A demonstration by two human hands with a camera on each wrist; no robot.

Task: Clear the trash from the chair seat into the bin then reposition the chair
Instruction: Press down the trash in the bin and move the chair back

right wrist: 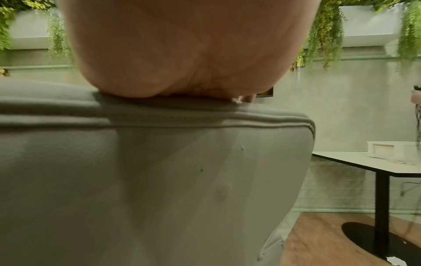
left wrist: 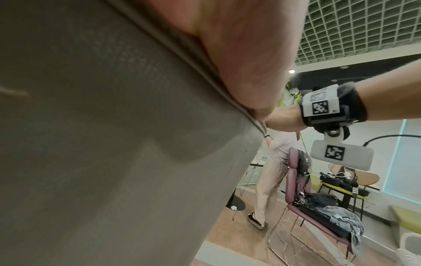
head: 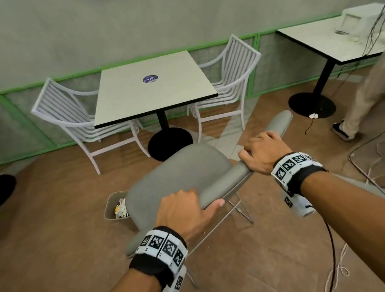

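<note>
A grey padded chair (head: 178,177) stands before me, its bare seat facing the white table. My left hand (head: 183,213) grips the top edge of the backrest (head: 227,180), thumb stretched along it. Farther right on the same edge, my right hand (head: 263,152) curls over the padding. In the left wrist view the grey backrest (left wrist: 114,144) fills the frame under my palm (left wrist: 239,45). The right wrist view shows my palm (right wrist: 187,48) pressed on the backrest's top seam (right wrist: 159,117). A small bin (head: 113,206) with crumpled trash (head: 121,208) sits on the floor left of the seat.
A square white table (head: 153,86) on a black pedestal stands ahead, with a white slatted chair on its left (head: 67,114) and on its right (head: 229,72). A second table (head: 335,37) is at the right. A person's legs (head: 364,98) and floor cables (head: 375,176) lie to the right.
</note>
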